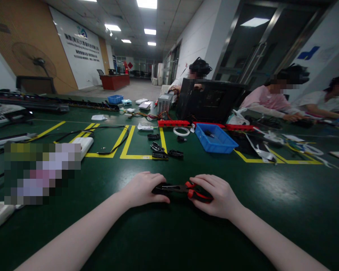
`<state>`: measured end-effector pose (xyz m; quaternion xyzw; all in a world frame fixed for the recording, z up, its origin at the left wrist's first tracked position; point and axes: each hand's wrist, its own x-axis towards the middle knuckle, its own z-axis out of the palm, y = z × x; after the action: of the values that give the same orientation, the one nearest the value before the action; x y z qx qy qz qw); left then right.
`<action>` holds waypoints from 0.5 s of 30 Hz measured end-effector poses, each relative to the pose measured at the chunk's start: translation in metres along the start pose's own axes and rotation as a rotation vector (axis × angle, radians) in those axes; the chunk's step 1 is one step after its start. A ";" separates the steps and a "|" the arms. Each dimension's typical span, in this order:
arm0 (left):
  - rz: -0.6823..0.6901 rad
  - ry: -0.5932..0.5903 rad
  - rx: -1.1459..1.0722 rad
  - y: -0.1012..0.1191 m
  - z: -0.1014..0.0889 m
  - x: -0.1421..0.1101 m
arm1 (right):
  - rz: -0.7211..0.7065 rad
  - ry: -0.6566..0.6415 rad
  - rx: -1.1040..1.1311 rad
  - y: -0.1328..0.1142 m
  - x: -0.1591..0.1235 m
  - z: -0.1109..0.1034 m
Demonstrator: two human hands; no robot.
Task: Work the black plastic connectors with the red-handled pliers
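Observation:
My right hand (pixel 217 194) is closed around the red and black handles of a pair of long-nose pliers (pixel 182 187). The jaws point left and reach a small black plastic part (pixel 159 188), which my left hand (pixel 144 190) grips between thumb and fingers. Whether the jaws pinch the part I cannot tell. Both hands are low over the green table (pixel 169 233). Beyond them lie several similar black parts (pixel 158 150) in a loose group.
A blue tray (pixel 216 141) with a dark item in it stands at the right, near a white ring (pixel 181 131). Farther back are a black computer case (pixel 211 99) and a power supply (pixel 164 104). At left is a white power strip (pixel 86 145). Other people sit across the table.

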<state>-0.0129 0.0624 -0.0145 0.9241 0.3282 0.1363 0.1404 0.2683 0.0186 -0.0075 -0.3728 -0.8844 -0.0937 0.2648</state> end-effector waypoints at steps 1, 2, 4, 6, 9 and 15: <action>0.006 -0.001 0.001 0.000 0.000 0.000 | -0.001 0.000 -0.002 0.000 0.000 0.000; 0.013 -0.003 0.003 0.000 0.000 0.000 | 0.000 0.000 -0.007 -0.001 0.001 0.000; 0.029 -0.008 0.011 0.000 -0.001 0.000 | -0.001 0.004 -0.024 -0.002 0.002 -0.001; 0.042 -0.011 0.022 0.001 -0.002 0.000 | 0.000 0.022 -0.050 -0.002 0.002 -0.001; 0.039 -0.010 0.021 0.001 -0.004 -0.001 | 0.015 0.065 -0.084 -0.001 0.003 -0.002; 0.044 -0.004 -0.007 0.000 -0.003 0.000 | 0.057 0.091 -0.094 -0.001 0.003 -0.002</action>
<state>-0.0144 0.0628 -0.0121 0.9309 0.3069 0.1389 0.1410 0.2669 0.0193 -0.0045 -0.4050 -0.8552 -0.1443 0.2896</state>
